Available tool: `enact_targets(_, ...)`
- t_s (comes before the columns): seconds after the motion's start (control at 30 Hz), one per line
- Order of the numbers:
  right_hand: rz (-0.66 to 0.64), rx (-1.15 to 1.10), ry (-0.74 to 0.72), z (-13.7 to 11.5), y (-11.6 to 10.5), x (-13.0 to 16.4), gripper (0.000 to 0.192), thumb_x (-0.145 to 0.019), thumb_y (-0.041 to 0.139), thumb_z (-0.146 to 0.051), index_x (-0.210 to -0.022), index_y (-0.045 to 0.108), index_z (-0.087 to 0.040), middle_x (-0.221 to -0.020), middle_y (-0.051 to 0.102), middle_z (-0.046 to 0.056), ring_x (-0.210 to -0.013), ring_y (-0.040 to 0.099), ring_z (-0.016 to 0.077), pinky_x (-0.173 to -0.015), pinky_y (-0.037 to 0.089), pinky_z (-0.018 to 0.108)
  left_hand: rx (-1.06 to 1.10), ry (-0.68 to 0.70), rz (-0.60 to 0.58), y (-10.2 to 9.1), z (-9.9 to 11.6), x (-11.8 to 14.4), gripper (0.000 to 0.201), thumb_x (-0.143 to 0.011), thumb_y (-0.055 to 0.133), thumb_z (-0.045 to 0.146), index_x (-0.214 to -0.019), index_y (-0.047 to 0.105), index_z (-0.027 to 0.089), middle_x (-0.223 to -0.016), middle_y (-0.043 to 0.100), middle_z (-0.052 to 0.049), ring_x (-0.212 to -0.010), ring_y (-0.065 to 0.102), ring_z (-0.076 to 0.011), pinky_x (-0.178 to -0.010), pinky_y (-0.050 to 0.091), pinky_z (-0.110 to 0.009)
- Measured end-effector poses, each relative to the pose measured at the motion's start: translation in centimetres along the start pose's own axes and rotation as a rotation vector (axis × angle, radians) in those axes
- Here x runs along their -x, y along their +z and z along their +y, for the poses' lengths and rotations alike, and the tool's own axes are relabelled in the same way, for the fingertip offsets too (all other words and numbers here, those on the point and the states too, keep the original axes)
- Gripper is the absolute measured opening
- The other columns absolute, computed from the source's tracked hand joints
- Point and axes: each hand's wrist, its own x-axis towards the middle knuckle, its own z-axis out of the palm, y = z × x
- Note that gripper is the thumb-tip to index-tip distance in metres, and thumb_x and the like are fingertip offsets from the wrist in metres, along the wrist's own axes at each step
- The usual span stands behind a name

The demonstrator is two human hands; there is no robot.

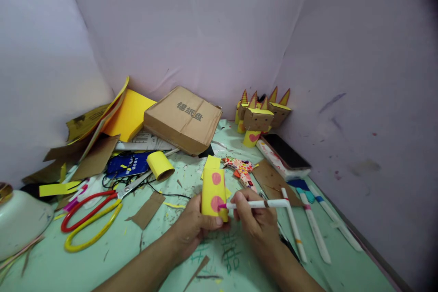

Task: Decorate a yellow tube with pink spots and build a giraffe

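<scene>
Yellow paper tube (214,191) is gripped by the left hand (193,228); beside it, a pink marker (255,204) is pinched by the right hand (256,219), tip touching the tube.

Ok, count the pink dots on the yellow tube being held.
2. One pink dot near the top of the yellow tube; another lower, at the marker tip. The far side may hide more.

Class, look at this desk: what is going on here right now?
A person is colouring a yellow paper tube. The left hand holds the tube upright on the green table, and the right hand presses a pink marker against the lower of two pink spots. Scissors, a cardboard box and finished cardboard figures lie around.
</scene>
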Motion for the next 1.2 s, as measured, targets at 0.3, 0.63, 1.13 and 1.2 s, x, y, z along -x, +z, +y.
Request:
enact_targets(0.3,0.000,-0.040,-0.022,-0.30,-0.16,-0.12,0.028,-0.092,0.045,-0.030,-0.069,0.057,-0.019,-0.056,0.056,-0.002,-0.051,0.053,0.0107,-0.049,0.041,0.021,0.003,0.003,-0.005,0.09,0.10,0.09,0.057,-0.045,0.081,0.012,-0.100,0.064,0.012,-0.088,0.069,-0.010,-0.082,0.062,-0.0220,-0.068,0.052,-0.030)
enact_targets(0.63,-0.004,0.014,-0.020,-0.21,-0.27,-0.34,0.033,-0.092,0.044,-0.031,-0.064,0.056,-0.018,-0.046,0.048,-0.004,-0.042,0.046,0.0093,-0.044,0.036,0.021,0.024,-0.002,0.010,-0.24,-0.19,0.01,0.061,-0.044,0.082,0.011,-0.101,0.062,0.013,-0.083,0.067,-0.007,-0.078,0.062,-0.0212,-0.067,0.052,-0.030)
enact_targets(1.13,-0.046,-0.090,0.043,-0.37,0.06,-0.11,0.034,-0.092,0.045,-0.033,-0.063,0.055,-0.019,-0.050,0.051,-0.004,-0.046,0.049,0.0097,-0.046,0.037,0.021,0.013,-0.001,-0.020,-0.24,-0.06,-0.08,0.060,-0.045,0.081,0.012,-0.103,0.063,0.012,-0.087,0.069,-0.010,-0.083,0.063,-0.0248,-0.070,0.051,-0.033)
enact_targets(1.2,-0.006,-0.098,0.070,-0.23,-0.11,-0.11,0.035,-0.092,0.044,-0.035,-0.064,0.056,-0.019,-0.051,0.052,-0.003,-0.048,0.050,0.0102,-0.048,0.039,0.021,0.010,-0.004,0.008,-0.16,0.08,0.01,0.059,-0.045,0.080,0.011,-0.101,0.063,0.011,-0.086,0.069,-0.009,-0.080,0.063,-0.0225,-0.069,0.052,-0.031)
